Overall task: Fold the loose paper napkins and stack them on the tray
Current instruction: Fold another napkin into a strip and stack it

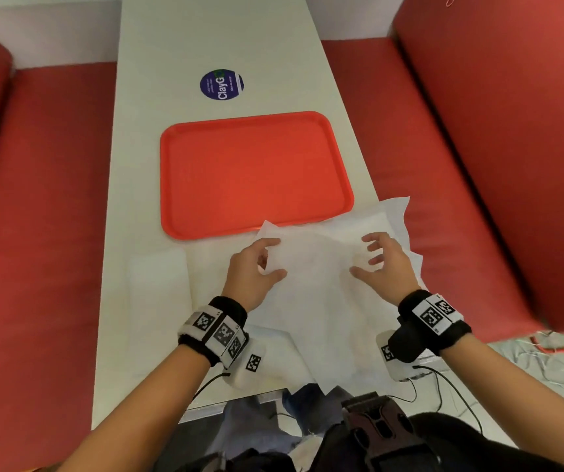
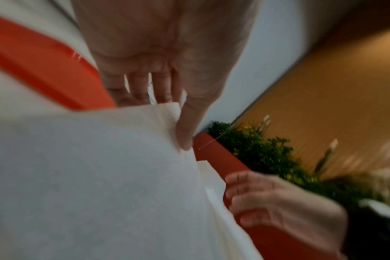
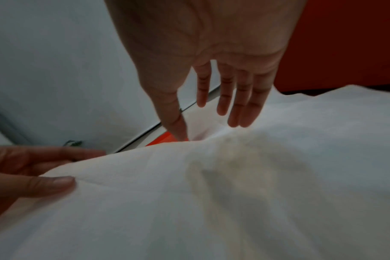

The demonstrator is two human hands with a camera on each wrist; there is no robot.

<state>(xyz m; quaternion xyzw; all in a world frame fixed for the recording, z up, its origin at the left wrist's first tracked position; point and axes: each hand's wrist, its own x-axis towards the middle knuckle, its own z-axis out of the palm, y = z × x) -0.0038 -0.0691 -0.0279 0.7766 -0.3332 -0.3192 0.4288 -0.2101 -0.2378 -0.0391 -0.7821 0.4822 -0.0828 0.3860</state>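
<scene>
Head view: the tray (image 1: pixel 256 175) holds nothing; no folded napkin is stacked yet. The loose napkins (image 1: pixel 324 284) lie in a heap on the table (image 1: pixel 158 46), just nearer than the tray. The left hand (image 1: pixel 256 267) pinches the top sheet's edge; the right hand (image 1: pixel 382 264) hovers, fingers spread.

Left wrist view: thumb (image 2: pixel 187 126) on paper edge, pinch confirmed.

Right wrist view: fingers (image 3: pixel 241 98) extended above the sheet, gripping nothing.

Assessment: folding barely begun; all stacking remains.

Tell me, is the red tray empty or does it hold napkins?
Empty. The red tray shows only bare surface; one loose napkin corner overlaps its near rim.
</scene>
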